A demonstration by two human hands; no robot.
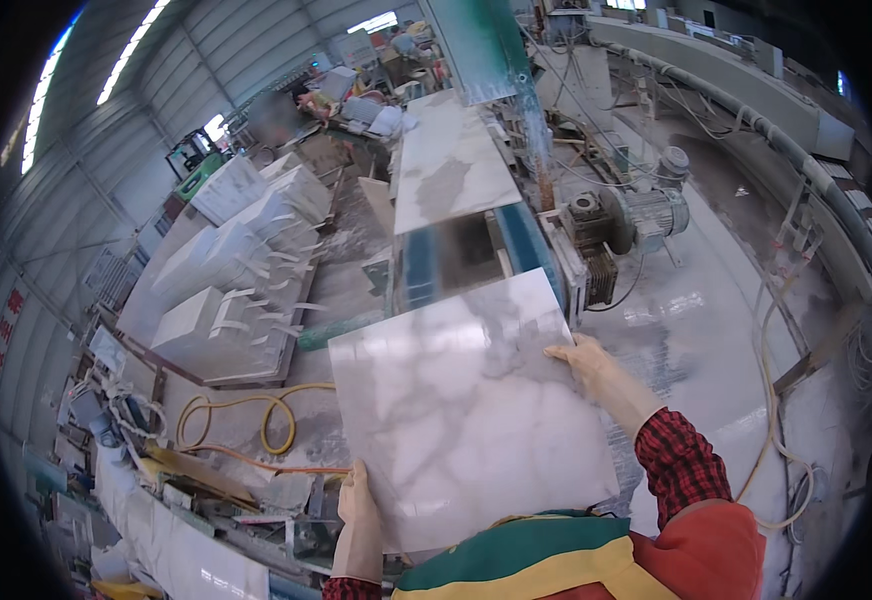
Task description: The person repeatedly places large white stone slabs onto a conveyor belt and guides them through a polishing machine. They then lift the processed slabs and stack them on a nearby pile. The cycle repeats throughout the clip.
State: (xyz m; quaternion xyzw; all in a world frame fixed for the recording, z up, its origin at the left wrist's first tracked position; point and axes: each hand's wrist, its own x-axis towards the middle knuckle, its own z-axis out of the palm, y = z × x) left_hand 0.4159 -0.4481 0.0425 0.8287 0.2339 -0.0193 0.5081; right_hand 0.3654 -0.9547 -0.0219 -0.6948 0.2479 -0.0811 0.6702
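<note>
A square, polished white stone slab (456,410) with grey veins is held in front of my body, its face tilted up and shining. My left hand (358,510), in a pale glove, grips the slab's left edge near the lower corner. On the opposite side my right hand (596,372), gloved alike, is closed on the right edge near the far corner. The fingers under the slab are hidden. Just beyond the slab runs a machine bed with blue belts (421,265), and farther along it lies another pale slab (454,160) with a grey wet-looking patch.
Stacks of strapped white stone blocks (221,325) stand on pallets at the left. A yellow hose (278,425) coils on the floor beside me. To the right of the belts sits an electric motor (656,215). A green post (476,50) rises over the line.
</note>
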